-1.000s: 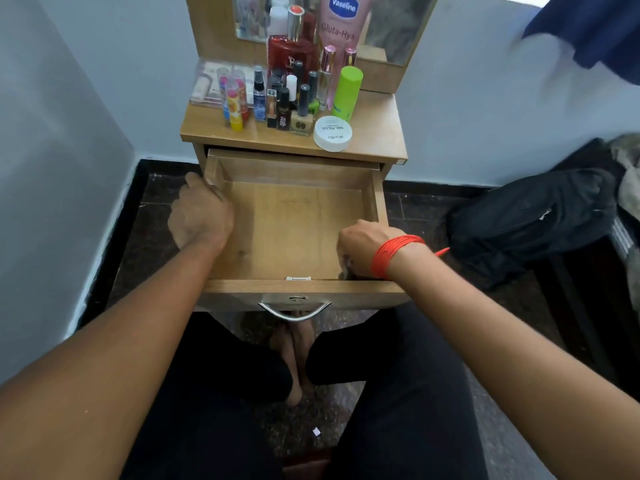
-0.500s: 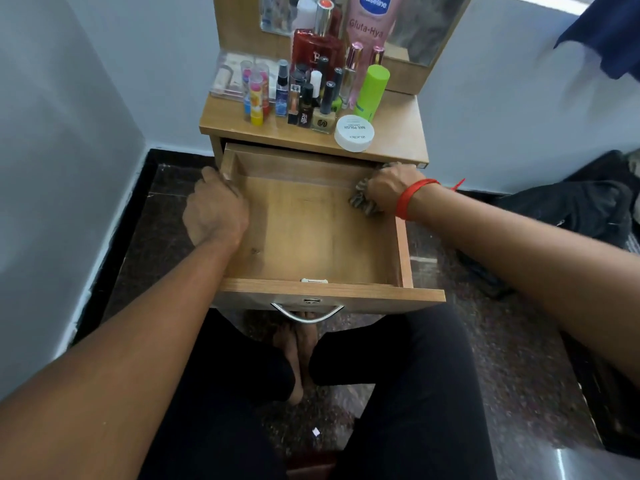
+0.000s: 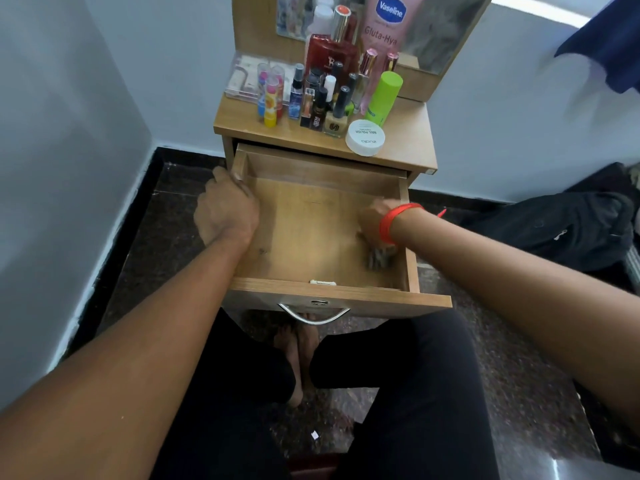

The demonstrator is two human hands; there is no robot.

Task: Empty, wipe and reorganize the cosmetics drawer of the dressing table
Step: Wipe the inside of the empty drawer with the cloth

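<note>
Dressing table [image 3: 408, 133] stands in the corner against the white wall, mirror panel at the back. Drawer [image 3: 311, 233] is pulled well out toward the seated person, wood floor showing and its metal handle [image 3: 313, 315] above their knees. A black bag [image 3: 561, 230] lies on the dark floor to the right, well apart from the table.

Left hand [image 3: 227, 216]: outside the drawer, on its left wall near the back corner, fingers curled over the rim, gripping it.

Right hand [image 3: 375, 225]: inside the drawer, against the right wall, about mid-depth. Knuckles up, fingers bent down onto a cloth [image 3: 379, 259]. It's motion-blurred, so the exact finger hold is unreadable, but it has the cloth bunched under it.

The cloth is grey-patterned and crumpled. It sits on the drawer floor directly under the right hand and sticks out from it toward the drawer front, just beside the right wall. Nowhere near the left hand, which is across the full drawer width.

The cosmetics stand on the tabletop, clustered left and centre at the back:
- pink Vaseline tube [image 3: 389, 26] tallest, in front of the mirror
- red perfume bottle [image 3: 329, 57] just left of it
- green tube [image 3: 384, 97] upright at the right end of the cluster
- clear box [image 3: 242, 77] at far left
- white jar [image 3: 366, 137] in front, nearest the table edge above the drawer
- small bottles and nail polishes packed in between
- yellow lip balm [image 3: 271, 102] at front left

Red thread band [image 3: 393, 223] on the right wrist.
</note>
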